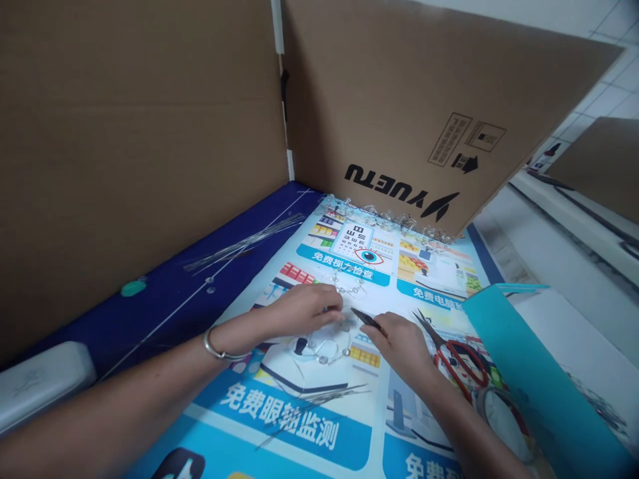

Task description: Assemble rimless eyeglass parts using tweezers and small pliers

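Note:
My left hand (314, 309) is closed in a pinch on a thin wire piece strung with clear beads (323, 360), which curls over the printed sheet below the fingers. More clear beads on wire (349, 285) lie just beyond the fingertips. In my right hand (407, 342) is a pair of dark-jawed pliers (365, 318), their tips pointing at my left fingers, a small gap away. The palm hides the pliers' handles. Loose straight wires (319, 400) lie nearer to me, below both hands.
Cardboard walls (150, 133) enclose the left and back. Beaded wire pieces (389, 218) line the rear. Red-handled scissors (469, 367), a tape roll (503, 422) and a teal box (529, 359) stand right. At left are a wire bundle (244, 244) and a white case (44, 382).

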{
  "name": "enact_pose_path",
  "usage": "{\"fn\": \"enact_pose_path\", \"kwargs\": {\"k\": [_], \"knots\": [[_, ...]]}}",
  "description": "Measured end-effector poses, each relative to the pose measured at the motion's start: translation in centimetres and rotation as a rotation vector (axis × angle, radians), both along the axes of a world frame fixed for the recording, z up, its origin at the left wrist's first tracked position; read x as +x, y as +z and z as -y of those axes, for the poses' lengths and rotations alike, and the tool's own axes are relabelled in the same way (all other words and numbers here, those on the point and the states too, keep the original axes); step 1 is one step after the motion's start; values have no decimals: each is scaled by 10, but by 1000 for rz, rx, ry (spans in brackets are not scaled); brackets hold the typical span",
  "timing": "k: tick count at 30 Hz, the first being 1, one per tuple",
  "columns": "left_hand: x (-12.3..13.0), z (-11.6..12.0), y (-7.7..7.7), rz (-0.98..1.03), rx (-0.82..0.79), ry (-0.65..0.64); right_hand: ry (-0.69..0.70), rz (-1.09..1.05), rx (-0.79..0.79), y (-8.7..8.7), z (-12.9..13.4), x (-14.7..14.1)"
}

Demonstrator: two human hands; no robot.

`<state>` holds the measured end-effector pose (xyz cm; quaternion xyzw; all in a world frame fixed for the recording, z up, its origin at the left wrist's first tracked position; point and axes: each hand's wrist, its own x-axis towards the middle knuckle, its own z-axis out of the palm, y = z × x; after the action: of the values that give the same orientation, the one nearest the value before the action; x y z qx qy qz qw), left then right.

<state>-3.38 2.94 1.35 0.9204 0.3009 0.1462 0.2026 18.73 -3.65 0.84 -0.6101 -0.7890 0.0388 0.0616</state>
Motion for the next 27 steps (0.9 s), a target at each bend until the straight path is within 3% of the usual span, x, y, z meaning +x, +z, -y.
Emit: {"fn": "enact_pose_path", "kwargs": {"k": [3,12,27], "knots": [[-6,-4,-1,-53,-51,-69,5,16,9,-5,-1,2],[-4,-5,-18,-88,-14,-42,21,19,19,-10,1,-4],[-4,-7,-20,-11,-55,-44,52,30,32,-12,1,-4]]}}
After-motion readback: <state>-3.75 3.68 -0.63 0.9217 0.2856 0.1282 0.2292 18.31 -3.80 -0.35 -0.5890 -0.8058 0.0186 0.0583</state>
